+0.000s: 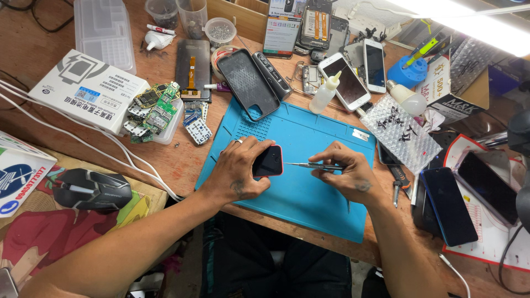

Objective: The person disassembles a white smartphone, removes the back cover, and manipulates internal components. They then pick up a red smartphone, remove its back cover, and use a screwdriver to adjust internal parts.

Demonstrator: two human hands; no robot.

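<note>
While the left hand (240,171) lies curled over a small red-edged phone (269,161), pressing it down on the blue mat (309,193), the right hand (349,171) pinches a thin screwdriver (312,165) whose tip reaches the phone's right edge. The wooden bench (182,160) runs out on every side of both hands, its near edge just under the wrists. The mat takes up most of the room beneath the hands; bare mat lies open beyond the fingers, toward the far edge, and below the right hand toward the mat's near corner. Its left edge sits just outside the left wrist, and its right edge just past the right hand.

Well to the left of the left hand lies a white box (88,88), and nearer, a tray of green circuit boards (154,113). Below that, past the bench edge, a black mouse (91,190) rests on a patterned pad. White cables (110,152) cross the bench between the box and the left forearm.

Right of the right hand, close by, sits a clear dimpled tray (400,135), and further out a dark phone (448,205) lies face up. Beyond the fingers, overlapping the mat's far edge, rests a black phone case (247,83), with a small white bottle (324,94) beside it and two white phones (359,74) beyond.
</note>
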